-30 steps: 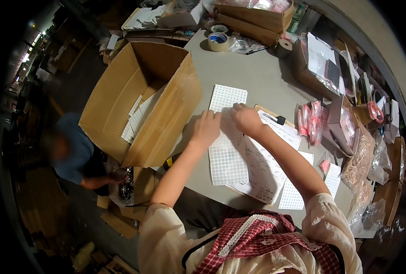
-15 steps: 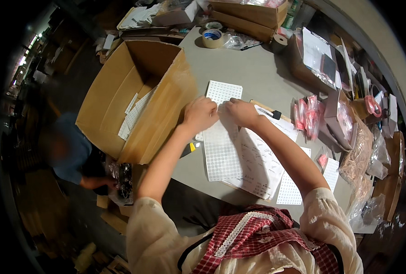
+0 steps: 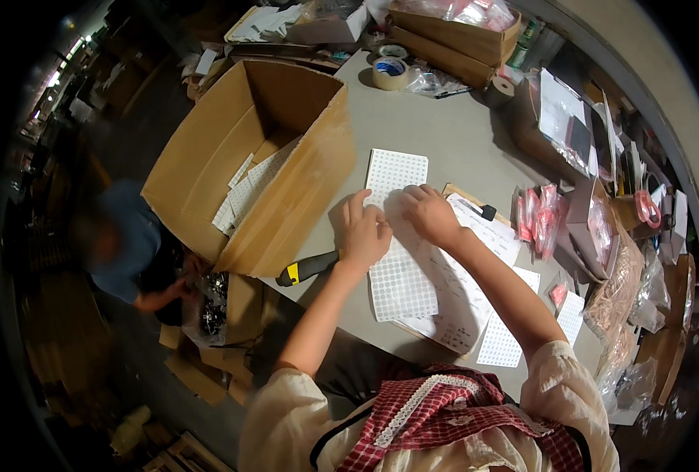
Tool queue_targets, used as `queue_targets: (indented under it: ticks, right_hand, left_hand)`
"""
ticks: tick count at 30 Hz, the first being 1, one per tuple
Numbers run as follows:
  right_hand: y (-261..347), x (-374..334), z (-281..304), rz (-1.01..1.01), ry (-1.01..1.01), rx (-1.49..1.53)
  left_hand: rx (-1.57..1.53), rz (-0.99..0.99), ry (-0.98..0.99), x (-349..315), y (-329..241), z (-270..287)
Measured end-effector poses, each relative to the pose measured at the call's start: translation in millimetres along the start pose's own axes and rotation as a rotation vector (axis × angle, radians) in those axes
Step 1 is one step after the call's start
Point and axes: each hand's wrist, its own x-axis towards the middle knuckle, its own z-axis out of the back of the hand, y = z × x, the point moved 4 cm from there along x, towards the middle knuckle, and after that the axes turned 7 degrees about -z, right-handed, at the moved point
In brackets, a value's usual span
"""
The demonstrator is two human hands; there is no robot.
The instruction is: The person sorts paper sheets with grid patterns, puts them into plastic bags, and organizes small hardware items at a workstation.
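Note:
A white sheet of small round stickers (image 3: pixel 403 289) lies on the table before me, its right part in shadow. Another dotted sheet (image 3: pixel 397 167) shows just beyond my hands. My left hand (image 3: pixel 367 236) rests over the left edge of the near sheet, fingers apart and thumb out. On the far part of that sheet, my right hand (image 3: pixel 432 216) has its fingers bent together, their tips pressed down. Anything pinched under those fingertips is hidden. A clipboard with handwritten papers (image 3: pixel 463 315) lies beneath and to the right of the sheet.
At left stands an open cardboard box (image 3: pixel 286 212) with dotted sheets inside. A black-and-yellow tool handle (image 3: pixel 306 268) lies near the table edge. Tape rolls (image 3: pixel 390 72) sit farther back, pink packets (image 3: pixel 540 214) at right. At far left a person (image 3: pixel 133 240) handles a plastic bag.
My left hand has moved nearer along the sheet's left edge, its fingers spreading. The right hand stays near the same spot. My left arm has uncovered the tool handle. The whole view has shifted slightly.

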Motion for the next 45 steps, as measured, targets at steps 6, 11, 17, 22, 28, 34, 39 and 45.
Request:
queue_targets:
  ticks: [6,11,17,22,28,34,39,45]
  right_hand:
    - [-9,14,-7,-0.104,0.239,0.011]
    - [-23,29,-16,-0.218,0.443,0.144]
    - [-28,27,-17,-0.115,0.318,0.105]
    - [-17,33,-14,0.088,0.097,-0.084]
    - [-69,61,-40,-0.071,0.087,-0.040]
    - [-58,96,-6,-0.232,0.385,-0.024]
    - [-64,85,-13,-0.331,0.171,-0.085]
    - [-63,92,-14,-0.393,0.155,-0.108]
  left_hand:
    - [0.015,-0.016,0.014,4,-6,5]
    - [0.062,-0.067,-0.022,6,-11,8]
    - [-0.053,-0.011,-0.106,4,-5,12]
    - [-0.084,-0.008,-0.116,1,-1,19]
    - [-0.059,0.003,-0.104,5,1,9]
    - [-0.387,0.236,-0.025,-2,38,10]
    - [-0.438,0.374,0.139,14,35,7]
    - [-0.431,0.486,0.237,29,34,13]
